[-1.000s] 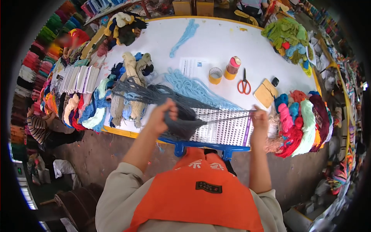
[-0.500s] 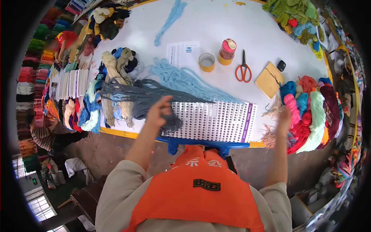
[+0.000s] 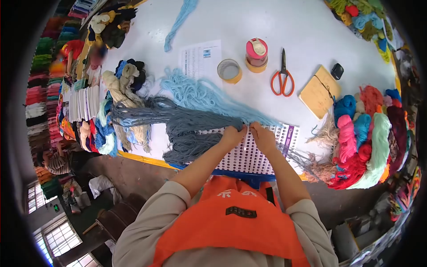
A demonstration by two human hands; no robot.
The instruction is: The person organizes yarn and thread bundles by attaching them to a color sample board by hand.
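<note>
Over the white perforated card point(image 3: 249, 155) with a purple strip, my two hands come together, fingertips almost meeting. My left hand point(image 3: 232, 137) is closed in a pinch at the right end of a grey yarn hank point(image 3: 191, 129). The hank lies across the card's left half, and its loose strands run off to the left. Closed as well, my right hand point(image 3: 264, 138) pinches yarn too fine to see clearly between the fingers. Thin greyish strands point(image 3: 296, 155) trail rightward from beside it. Light blue yarn point(image 3: 200, 91) lies just behind the grey hank.
Red-handled scissors point(image 3: 282, 82), a tape roll point(image 3: 229, 71), a pink-lidded jar point(image 3: 256, 53), a printed sheet point(image 3: 200, 58) and a tan notebook point(image 3: 319, 92) lie behind. Colourful yarn hanks point(image 3: 373, 138) are piled right, beige ones point(image 3: 118, 84) left. Another person point(image 3: 73, 51) stands far left.
My right hand has come left from beside the colourful hanks to the card. My left hand has moved right, and the grey hank now lies spread over the card's left half.
</note>
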